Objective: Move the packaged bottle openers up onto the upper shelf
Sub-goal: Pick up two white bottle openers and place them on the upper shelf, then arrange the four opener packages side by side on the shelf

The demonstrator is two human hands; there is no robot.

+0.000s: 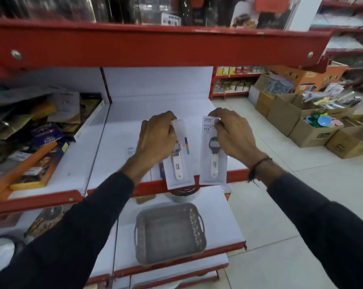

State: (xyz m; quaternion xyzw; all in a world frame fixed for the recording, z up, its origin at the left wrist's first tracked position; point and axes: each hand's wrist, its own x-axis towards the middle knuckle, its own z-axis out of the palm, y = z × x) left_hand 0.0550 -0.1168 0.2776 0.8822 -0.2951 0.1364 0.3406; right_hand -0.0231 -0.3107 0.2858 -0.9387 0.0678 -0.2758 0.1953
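Observation:
My left hand (156, 138) grips the top of a packaged bottle opener (179, 165), a white-handled opener on a white card. My right hand (231, 134) grips the top of a second packaged bottle opener (214, 161) of the same kind. Both packs hang over the white middle shelf (122, 147), their lower ends past its red front edge. Another flat pack (131, 150) lies on that shelf under my left wrist, mostly hidden. The upper shelf (155, 44) with its broad red front runs across above, holding dark bottles and boxes.
A grey plastic basket (170, 230) stands on the lower shelf below my hands, with a round tin (182, 195) behind it. Boxed goods (30, 155) crowd the shelf at left. Open cardboard boxes (314, 126) sit on the tiled floor at right.

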